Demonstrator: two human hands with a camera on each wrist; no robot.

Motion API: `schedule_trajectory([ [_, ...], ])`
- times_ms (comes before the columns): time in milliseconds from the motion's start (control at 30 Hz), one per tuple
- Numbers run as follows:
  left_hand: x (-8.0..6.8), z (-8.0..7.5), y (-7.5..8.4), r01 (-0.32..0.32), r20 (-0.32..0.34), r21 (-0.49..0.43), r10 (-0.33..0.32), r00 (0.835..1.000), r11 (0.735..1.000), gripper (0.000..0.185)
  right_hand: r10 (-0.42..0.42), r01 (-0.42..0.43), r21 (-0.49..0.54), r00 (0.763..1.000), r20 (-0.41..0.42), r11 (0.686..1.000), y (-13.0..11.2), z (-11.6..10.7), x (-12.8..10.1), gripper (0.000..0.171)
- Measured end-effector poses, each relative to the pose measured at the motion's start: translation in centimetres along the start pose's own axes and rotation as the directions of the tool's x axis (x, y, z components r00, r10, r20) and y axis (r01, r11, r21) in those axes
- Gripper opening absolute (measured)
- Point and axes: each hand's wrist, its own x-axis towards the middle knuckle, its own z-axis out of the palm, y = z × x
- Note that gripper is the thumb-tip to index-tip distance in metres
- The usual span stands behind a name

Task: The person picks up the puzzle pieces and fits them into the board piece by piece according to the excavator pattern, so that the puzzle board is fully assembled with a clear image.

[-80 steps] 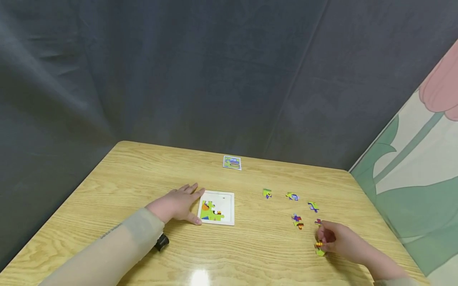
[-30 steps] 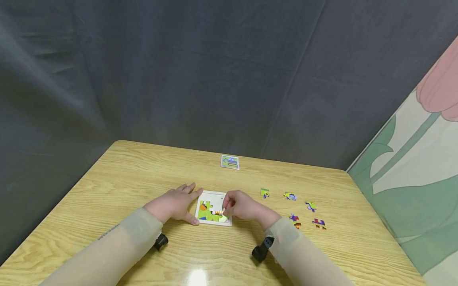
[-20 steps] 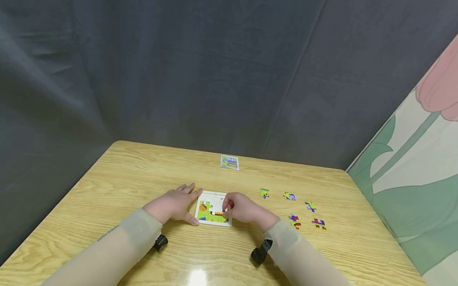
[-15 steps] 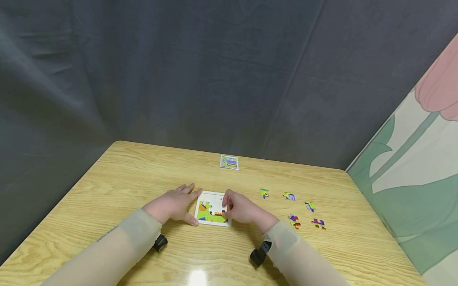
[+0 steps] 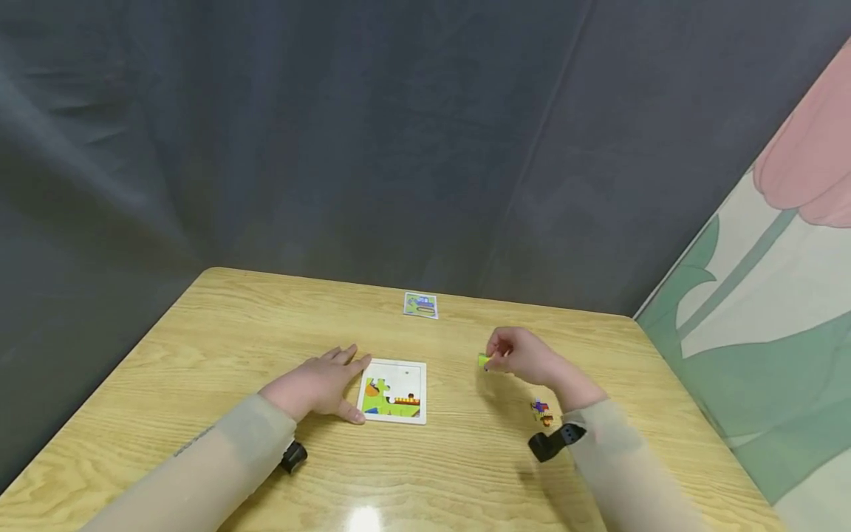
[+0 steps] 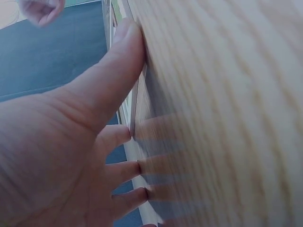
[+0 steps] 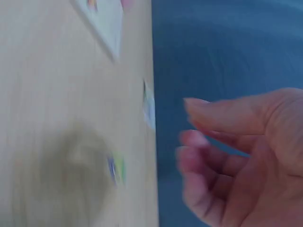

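A white puzzle tray (image 5: pixel 417 373) lies mid-table, its lower part filled with green and orange pieces. My left hand (image 5: pixel 322 383) rests flat on the table beside the tray's left edge, thumb against the tray rim (image 6: pixel 133 106). My right hand (image 5: pixel 508 353) hovers to the right of the tray, fingers loosely curled over a green puzzle piece (image 5: pixel 483 360). In the blurred right wrist view the green piece (image 7: pixel 116 169) lies on the wood, apart from my right hand (image 7: pixel 222 151), which holds nothing.
A small picture card (image 5: pixel 420 304) lies near the table's far edge. One purple and orange loose piece (image 5: pixel 541 412) shows beside my right forearm; other pieces are hidden behind the arm. A dark curtain hangs behind the table, and a painted wall stands at the right.
My right hand carried a piece from the right to the tray, left it there, then moved back right to the green piece. The left hand has stayed in place.
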Motion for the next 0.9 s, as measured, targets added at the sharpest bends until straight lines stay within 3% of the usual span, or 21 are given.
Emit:
schedule_trajectory([
  [167, 0.0, 0.0, -0.1, -0.001, 0.001, -0.006, 0.001, 1.000, 1.000, 0.105, 0.092, -0.084, -0.067, 0.989, 0.115, 0.994, 2.7, -3.0, -3.0, 0.018],
  [400, 0.0, 0.0, -0.1, -0.002, 0.006, -0.004, 0.002, 1.000, 1.000, 0.105, 0.121, -0.114, -0.042, 0.966, 0.228, 0.993, 6.5, -3.2, -5.2, 0.028],
  [633, 0.0, 0.1, 0.0, 0.008, 0.007, -0.017, -0.008, 1.000, 1.000, 0.104, 0.093, -0.089, -0.030, 0.974, 0.207, 0.996, 8.3, -1.9, -5.9, 0.043],
  [900, 0.0, 0.0, 0.0, 0.012, 0.009, -0.011, -0.012, 1.000, 1.000, 0.104, 0.082, -0.079, -0.019, 0.977, 0.195, 0.997, 8.4, -1.5, -5.9, 0.040],
])
